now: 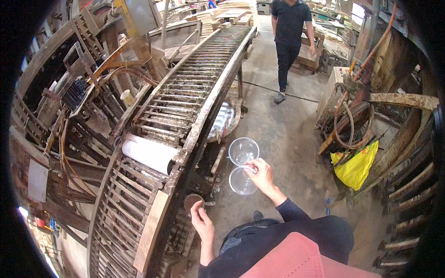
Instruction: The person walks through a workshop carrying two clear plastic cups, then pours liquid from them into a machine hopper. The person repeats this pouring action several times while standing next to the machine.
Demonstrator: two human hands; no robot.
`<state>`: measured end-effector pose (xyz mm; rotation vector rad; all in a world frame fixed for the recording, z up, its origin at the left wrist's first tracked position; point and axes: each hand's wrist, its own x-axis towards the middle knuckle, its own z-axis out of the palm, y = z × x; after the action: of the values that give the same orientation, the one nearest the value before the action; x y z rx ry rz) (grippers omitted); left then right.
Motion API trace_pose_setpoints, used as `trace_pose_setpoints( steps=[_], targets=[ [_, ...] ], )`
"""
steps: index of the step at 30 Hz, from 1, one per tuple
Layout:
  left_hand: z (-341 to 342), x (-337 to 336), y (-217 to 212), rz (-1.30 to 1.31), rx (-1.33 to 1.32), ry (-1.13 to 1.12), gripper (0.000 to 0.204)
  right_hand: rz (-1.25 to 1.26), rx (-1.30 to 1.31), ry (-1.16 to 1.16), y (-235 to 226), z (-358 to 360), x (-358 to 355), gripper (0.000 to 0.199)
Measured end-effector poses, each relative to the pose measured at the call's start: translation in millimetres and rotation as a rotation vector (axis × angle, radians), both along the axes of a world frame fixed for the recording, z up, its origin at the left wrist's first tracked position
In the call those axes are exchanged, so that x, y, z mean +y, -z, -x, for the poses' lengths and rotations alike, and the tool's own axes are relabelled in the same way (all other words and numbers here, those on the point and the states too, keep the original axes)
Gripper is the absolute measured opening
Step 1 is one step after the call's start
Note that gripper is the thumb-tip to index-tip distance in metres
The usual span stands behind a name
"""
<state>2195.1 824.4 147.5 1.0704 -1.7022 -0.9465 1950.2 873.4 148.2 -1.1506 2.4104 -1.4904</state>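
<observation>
Two clear, round plastic tubs meet at their rims, an upper tub [244,150] and a lower tub [242,181]. My right hand [260,174] pinches them where they meet, in front of me over the floor. Lower down and to the left, my left hand [202,223] is closed with its fingertips on a round, dark brown thing [192,200]. This round thing is beside the edge of the roller conveyor [183,153]; its exact kind does not show.
A white cylinder [148,154] lies across the conveyor, and a wooden plank [151,231] rests along its near side. Far ahead, a person [289,41] in dark clothes stands in the aisle. To the right are a yellow bag [356,167] and coiled hoses [354,132].
</observation>
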Motion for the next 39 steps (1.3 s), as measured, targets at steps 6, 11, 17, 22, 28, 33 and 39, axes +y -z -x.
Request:
trace_pose_setpoints(
  steps=[6, 11, 17, 22, 28, 33, 39],
  targets=[
    [6.5, -4.8, -7.2, -0.065, 0.057, 0.085, 0.019, 0.039, -0.006, 0.037, 0.1, 6.8, 6.7, 0.022],
    [9.5, -23.9, -17.4, -0.045, 0.060, 0.136, 0.017, 0.048, 0.023, 0.064, -3.7, 13.5, 14.7, 0.022],
    [0.2, -107.1, -43.6, 0.346, -0.121, 0.101, 0.021, 0.050, -0.027, 0.104, -4.1, 23.6, 24.3, 0.020],
    [-36.2, -190.0, -71.1, 0.505, -0.616, 0.134, 0.047, 0.098, 0.007, 0.082, -2.1, 20.0, 33.4, 0.019],
    [-67.8, -275.8, -111.5, 0.338, -0.974, 0.101, 0.062, -0.002, 0.037, 0.004, 4.4, 8.4, 33.4, 0.022],
    [-82.0, -309.3, -151.6, 0.273, -1.080, -0.079, 0.062, -0.041, 0.081, -0.041, 3.8, -5.0, 29.1, 0.020],
    [-95.7, -327.2, -174.1, 0.268, -1.097, -0.177, 0.058, -0.018, 0.088, -0.080, 5.1, -25.0, 21.5, 0.020]
  ],
)
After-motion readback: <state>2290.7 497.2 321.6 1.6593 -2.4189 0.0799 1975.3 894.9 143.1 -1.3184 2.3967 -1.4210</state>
